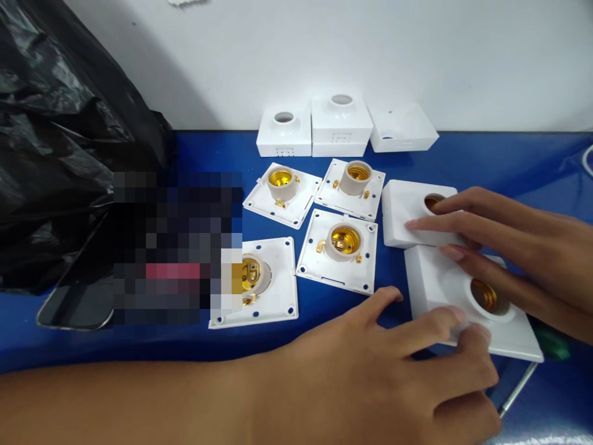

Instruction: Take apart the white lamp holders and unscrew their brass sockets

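Observation:
A white square lamp holder (435,272) lies at the right, gold screw socket facing up, with my left hand (417,364) against its near side. My left fingers are bent and touch its top; the thumb stands apart from it. Behind it is a second white lamp holder (398,207), its round opening partly covered. My right hand (514,235) reaches in from the right, fingers stretched over this second holder, one fingertip at the opening. Its lowest digit lies across the nearer holder. Neither hand is wrapped round a holder. The undersides are hidden.
Several white base plates with sockets, one being a front plate (319,269), lie in the middle. White covers (340,127) stand along the wall. A black plastic bag (69,123) and phone (78,303) are left. A screwdriver (521,389) with green handle lies right.

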`<state>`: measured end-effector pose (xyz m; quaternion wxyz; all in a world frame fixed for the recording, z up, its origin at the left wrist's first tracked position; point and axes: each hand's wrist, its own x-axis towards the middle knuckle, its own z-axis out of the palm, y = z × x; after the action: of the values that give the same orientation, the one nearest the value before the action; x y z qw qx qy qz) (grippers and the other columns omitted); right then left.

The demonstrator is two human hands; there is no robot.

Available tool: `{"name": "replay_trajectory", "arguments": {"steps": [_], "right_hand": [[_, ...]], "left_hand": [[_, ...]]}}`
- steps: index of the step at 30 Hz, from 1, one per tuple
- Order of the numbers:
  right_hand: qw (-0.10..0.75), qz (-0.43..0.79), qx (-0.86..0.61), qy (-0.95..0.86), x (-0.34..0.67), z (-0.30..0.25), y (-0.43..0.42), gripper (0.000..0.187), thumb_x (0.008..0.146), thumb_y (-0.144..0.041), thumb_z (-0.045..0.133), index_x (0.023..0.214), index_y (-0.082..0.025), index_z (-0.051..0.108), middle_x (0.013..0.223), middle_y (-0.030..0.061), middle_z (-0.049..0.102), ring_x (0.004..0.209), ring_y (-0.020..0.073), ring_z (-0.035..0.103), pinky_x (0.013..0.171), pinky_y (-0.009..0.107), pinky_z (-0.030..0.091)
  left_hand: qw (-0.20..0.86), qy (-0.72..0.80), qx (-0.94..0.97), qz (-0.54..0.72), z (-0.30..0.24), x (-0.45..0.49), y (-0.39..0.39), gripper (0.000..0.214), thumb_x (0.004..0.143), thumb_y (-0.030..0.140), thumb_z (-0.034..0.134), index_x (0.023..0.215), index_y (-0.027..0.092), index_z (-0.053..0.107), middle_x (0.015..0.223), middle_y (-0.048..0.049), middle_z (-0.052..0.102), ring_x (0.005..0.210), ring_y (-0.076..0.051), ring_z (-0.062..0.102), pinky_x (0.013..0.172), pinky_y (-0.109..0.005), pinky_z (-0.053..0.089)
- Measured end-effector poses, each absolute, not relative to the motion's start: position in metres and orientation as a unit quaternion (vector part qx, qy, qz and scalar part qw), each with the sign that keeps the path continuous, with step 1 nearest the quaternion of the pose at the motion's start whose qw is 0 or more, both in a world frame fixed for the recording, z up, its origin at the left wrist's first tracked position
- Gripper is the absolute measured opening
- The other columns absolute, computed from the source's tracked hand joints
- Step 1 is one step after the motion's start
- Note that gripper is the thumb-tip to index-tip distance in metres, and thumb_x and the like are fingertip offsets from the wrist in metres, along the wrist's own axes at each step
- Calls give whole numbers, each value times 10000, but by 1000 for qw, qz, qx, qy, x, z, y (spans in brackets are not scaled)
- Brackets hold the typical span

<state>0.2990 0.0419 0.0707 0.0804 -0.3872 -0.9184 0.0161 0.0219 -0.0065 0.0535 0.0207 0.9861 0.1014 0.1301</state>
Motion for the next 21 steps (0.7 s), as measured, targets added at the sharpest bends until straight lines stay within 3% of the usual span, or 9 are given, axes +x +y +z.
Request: {"name": "replay_trajectory", "arguments": {"steps": [6,15,21], "right_hand": [[67,16,-396,-916,293,75,41,514,1080,-423,389,1591,-414,452,1442,48,582,1113,318,747,681,350,664],[66,7,-400,-914,296,73,41,493,1083,-448,372,1559,-388,483,1445,47,586,1179,319,724,785,364,674],[69,10,-403,-913,294,72,40,510,1078,-454,376,1580,-413,457,1460,37,582,1190,328,719,778,379,675]], "left_hand": [[24,101,986,130,53,22,-6,407,1122,176,404,1429,266,657,1599,-76,527,1527,-299,396,1007,-483,611],[21,100,987,128,54,22,-6,458,1127,147,345,1450,275,645,1601,-66,525,1524,-299,401,996,-480,617],[18,99,987,124,54,22,-6,414,1119,173,411,1446,276,645,1606,-63,522,1520,-299,407,995,-476,617]]}}
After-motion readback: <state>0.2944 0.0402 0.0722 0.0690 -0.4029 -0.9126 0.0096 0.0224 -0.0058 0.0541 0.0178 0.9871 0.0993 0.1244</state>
